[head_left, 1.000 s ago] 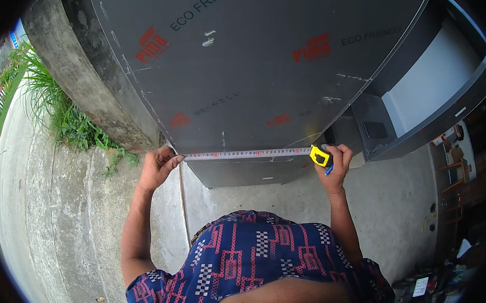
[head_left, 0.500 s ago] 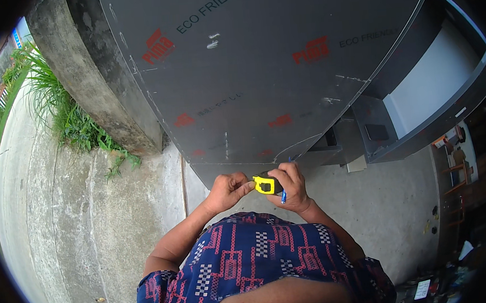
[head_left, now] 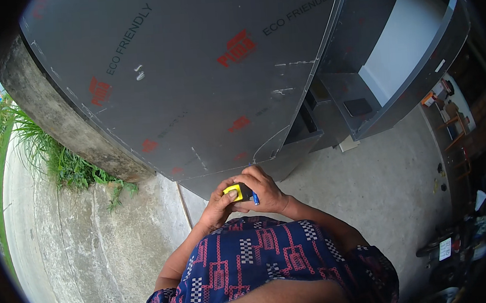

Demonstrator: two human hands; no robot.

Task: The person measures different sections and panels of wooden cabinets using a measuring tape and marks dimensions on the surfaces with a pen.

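Note:
A yellow and black tape measure [head_left: 244,191] is held between my two hands, just in front of my chest. My left hand [head_left: 217,207] is closed around its left side, the thumb pressed on the yellow face. From the other side, my right hand [head_left: 268,191] grips the black part with bent fingers. A blue pen [head_left: 256,199] also sticks out of the right hand, beside the tape measure. Whether any blade is pulled out is hidden by the fingers. Right ahead of the hands stands a big dark grey panel [head_left: 187,82] with faded red print and white scuffs.
On the right, a grey cabinet frame [head_left: 390,121] has a flat dark object [head_left: 358,107] on its ledge. A concrete wall [head_left: 65,113] with grass [head_left: 69,163] at its foot stands left. Cluttered dark items [head_left: 452,244] lie at the lower right.
My left hand has moved from the tape measure's left end onto its body, thumb now over the yellow face. Both hands are closer together. The view has turned, shifting the panel left.

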